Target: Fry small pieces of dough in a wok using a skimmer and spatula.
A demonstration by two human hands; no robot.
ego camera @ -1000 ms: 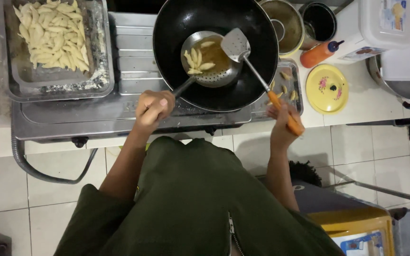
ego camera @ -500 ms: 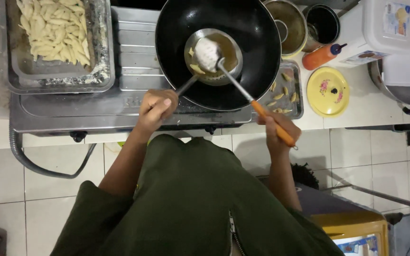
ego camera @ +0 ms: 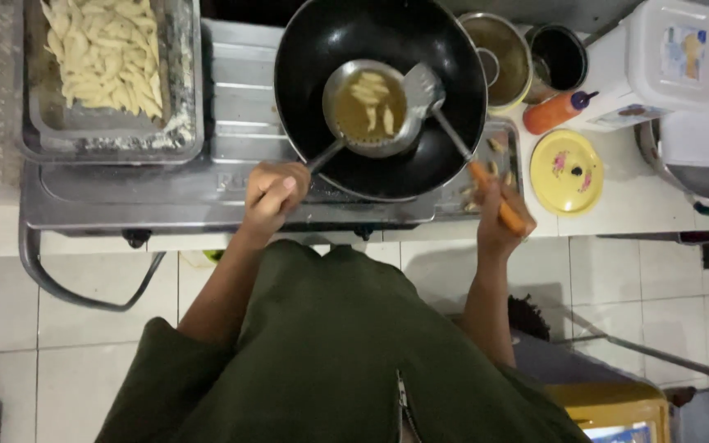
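We stood before the stove, on which the wok sat. Inside the wok we held a ladle with some pieces in it, its handle running back to our left hand. A spatula rested just right of the ladle bowl, its handle in our right hand. Left of the wok lay a tray of cut pieces. To the right were a pot, a bottle, a lid and a box.
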